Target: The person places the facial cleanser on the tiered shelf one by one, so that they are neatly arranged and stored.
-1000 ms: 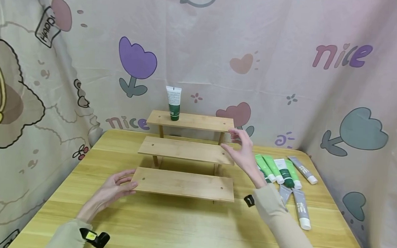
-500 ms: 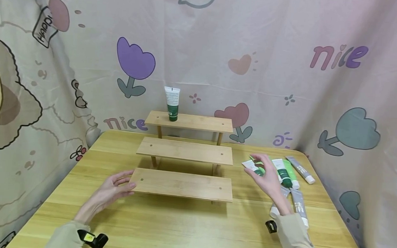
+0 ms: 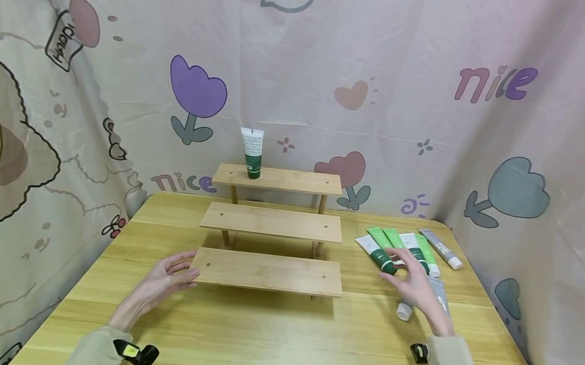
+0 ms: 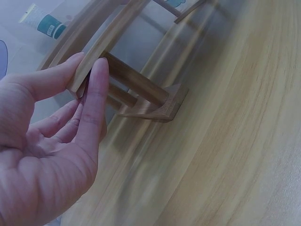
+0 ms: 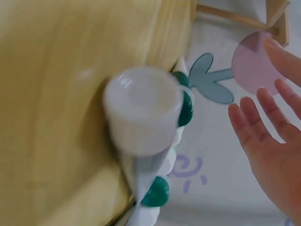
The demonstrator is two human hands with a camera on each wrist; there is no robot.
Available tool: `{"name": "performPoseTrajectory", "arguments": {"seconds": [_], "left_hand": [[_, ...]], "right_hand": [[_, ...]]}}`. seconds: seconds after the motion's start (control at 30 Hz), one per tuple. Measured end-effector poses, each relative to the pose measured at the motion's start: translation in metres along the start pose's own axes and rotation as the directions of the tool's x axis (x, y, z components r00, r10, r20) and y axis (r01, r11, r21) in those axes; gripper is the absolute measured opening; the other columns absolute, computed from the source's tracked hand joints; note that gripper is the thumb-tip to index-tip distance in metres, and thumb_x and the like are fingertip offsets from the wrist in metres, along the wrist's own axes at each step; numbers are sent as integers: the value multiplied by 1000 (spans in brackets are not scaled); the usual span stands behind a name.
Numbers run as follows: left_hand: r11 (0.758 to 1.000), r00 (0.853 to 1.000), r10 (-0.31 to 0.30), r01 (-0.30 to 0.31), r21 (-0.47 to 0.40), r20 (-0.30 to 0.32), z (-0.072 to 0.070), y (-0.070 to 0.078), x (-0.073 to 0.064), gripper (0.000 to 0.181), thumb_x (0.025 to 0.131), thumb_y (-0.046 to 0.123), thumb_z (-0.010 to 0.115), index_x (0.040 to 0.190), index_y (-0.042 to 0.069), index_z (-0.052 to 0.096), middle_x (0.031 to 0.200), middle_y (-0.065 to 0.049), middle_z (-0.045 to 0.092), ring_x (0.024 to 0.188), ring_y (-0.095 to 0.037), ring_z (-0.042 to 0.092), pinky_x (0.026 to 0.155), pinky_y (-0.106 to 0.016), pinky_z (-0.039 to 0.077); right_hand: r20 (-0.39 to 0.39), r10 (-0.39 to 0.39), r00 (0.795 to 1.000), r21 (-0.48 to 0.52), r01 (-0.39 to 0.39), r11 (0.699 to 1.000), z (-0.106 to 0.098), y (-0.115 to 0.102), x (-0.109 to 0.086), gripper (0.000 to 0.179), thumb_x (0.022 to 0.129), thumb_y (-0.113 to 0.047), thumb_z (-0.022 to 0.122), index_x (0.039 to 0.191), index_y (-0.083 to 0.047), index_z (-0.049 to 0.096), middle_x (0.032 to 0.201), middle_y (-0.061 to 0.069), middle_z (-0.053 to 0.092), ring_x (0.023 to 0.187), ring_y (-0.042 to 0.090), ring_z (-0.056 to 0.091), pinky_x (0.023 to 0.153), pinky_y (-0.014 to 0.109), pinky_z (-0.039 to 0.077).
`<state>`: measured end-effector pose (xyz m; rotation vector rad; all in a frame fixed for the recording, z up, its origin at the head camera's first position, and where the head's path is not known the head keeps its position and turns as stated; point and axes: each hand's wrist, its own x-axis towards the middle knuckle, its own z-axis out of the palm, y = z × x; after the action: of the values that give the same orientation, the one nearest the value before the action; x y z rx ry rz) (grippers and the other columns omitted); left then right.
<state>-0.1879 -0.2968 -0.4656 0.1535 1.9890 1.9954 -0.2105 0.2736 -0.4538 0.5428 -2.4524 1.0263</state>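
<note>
Left hand (image 3: 168,279): pinching bottom shelf (image 3: 269,272), left edge, likely steadying
Right hand (image 3: 414,284): hanging loose, empty, by green-capped tube (image 3: 376,254)

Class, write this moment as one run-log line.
left grip: pinches end of bottom shelf | right grip: holding nothing, near lying tubes | top shelf: one upright tube

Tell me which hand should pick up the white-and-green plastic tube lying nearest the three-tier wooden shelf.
Probably the right hand: it is open and close to that tube, while the left hand pinches the lowest board of that shelf.
</note>
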Motion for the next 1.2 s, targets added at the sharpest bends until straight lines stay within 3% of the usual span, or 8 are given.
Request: {"name": "performPoseTrajectory", "arguments": {"seconds": [0.13, 0.47, 0.7, 1.03, 1.2], "left_hand": [[1000, 1000, -14, 14, 4, -20, 1, 1, -1, 79, 100, 7, 60, 156, -12, 8, 124, -7, 48, 104, -10, 63, 95, -28, 62], [1000, 1000, 0, 0, -12, 0, 1, 0, 0, 78, 100, 6, 60, 154, -15, 7, 116, -1, 54, 101, -10, 63, 93, -27, 63], [1000, 1000, 11, -11, -25, 15, 0, 0, -2, 78, 101, 6, 59, 154, -15, 6, 116, 0, 58, 101, -10, 65, 93, -28, 63], [999, 999, 20, -19, -42, 26, 0, 0, -2, 76, 101, 5, 57, 154, -15, 6, 116, 3, 61, 102, -10, 65, 93, -27, 63], [999, 1000, 21, -20, -39, 22, 1, 0, -2, 76, 101, 5, 58, 154, -15, 7, 117, 3, 61, 103, -10, 65, 92, -27, 63]], "right_hand": [[0, 7, 1000, -5, -7, 1000, -3, 9, -8, 57, 68, 7, 87, 121, 6, 63, 110, 20, 63, 98, -10, 52, 79, 23, 63], [52, 72, 996, -17, -71, 997, -12, 23, -27, 55, 70, 3, 87, 121, 5, 64, 111, 21, 65, 97, -5, 55, 79, 32, 64], [64, 62, 996, -59, -59, 997, -16, 27, -33, 55, 71, 0, 88, 120, 5, 64, 111, 21, 66, 96, -4, 55, 78, 31, 63], [60, 125, 990, -188, -112, 976, -20, 31, -43, 58, 68, -6, 90, 119, 2, 66, 109, 17, 68, 94, 21, 62, 77, 30, 60], [80, 155, 985, -193, -137, 972, -23, 32, -46, 60, 66, -8, 91, 120, 1, 66, 111, 17, 68, 96, 22, 61, 77, 26, 57]]}}
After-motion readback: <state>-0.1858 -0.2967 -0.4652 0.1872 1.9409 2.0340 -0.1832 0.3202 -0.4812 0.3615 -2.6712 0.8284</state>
